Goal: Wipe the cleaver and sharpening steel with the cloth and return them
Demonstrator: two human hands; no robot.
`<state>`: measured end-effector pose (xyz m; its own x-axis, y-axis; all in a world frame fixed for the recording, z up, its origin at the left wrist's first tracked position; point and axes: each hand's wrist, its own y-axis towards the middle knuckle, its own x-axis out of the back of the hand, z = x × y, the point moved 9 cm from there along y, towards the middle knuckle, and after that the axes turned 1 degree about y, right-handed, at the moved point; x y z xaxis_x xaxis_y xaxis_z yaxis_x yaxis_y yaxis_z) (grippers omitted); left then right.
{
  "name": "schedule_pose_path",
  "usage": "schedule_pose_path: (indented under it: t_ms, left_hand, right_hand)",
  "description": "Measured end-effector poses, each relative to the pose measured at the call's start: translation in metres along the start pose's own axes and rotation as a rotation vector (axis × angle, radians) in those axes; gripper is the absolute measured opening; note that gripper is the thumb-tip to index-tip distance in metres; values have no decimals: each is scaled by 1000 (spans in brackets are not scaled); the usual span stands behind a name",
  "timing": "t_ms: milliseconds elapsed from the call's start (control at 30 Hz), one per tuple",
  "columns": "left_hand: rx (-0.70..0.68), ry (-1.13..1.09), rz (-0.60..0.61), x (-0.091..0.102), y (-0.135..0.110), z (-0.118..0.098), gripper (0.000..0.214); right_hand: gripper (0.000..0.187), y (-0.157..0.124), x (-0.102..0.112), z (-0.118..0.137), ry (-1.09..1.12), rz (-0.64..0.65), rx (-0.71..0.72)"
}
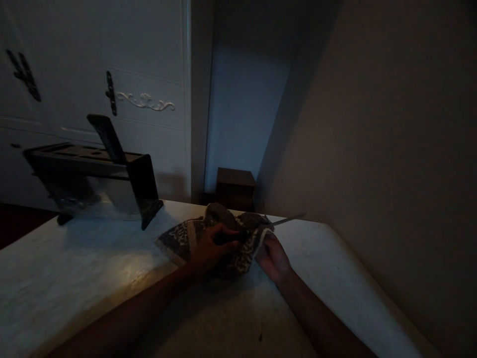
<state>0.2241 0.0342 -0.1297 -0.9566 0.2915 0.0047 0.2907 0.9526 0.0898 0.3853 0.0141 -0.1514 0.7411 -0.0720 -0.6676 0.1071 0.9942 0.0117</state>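
A patterned dark cloth lies bunched on the pale table. My left hand is closed round the dark handle of a knife, whose thin blade points right, out of the cloth. My right hand grips a fold of the cloth just below the blade's base. The room is dim, so the fingers are hard to make out.
A dark knife block with one handle sticking up stands at the table's back left. White cabinet doors are behind it. A small brown box sits on the floor beyond the table. A plain wall runs along the right.
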Motion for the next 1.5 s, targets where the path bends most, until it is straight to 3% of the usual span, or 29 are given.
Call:
schedule_pose_path:
  t_ms: [200,400,633,867,1033,1300,1400,1500]
  left_hand:
    - [-179,241,8,-3,-8,-11,26]
    - [-250,309,8,-13,-15,-15,22]
    - [-137,217,-16,-9,-13,-9,23]
    - [-104,228,86,-14,-9,-11,26]
    - [91,144,154,-14,-8,-9,33]
    - [241,82,105,11,-2,-7,36]
    - [178,140,50,27,5,-10,29]
    - [20,239,17,37,12,-20,28]
  right_hand:
    - [28,-8,-13,3,-85,52,42]
    - [31,-7,-6,5,-135,-13,62]
    - [28,-10,-13,12,-175,10,87]
    - [26,-9,-11,18,-145,-15,98]
    - [30,-7,-11,21,-105,-27,89]
    - [28,1,8,30,-81,-119,114]
    - [24,4,17,37,-82,-151,138]
    - [23,9,25,44,-76,-164,158]
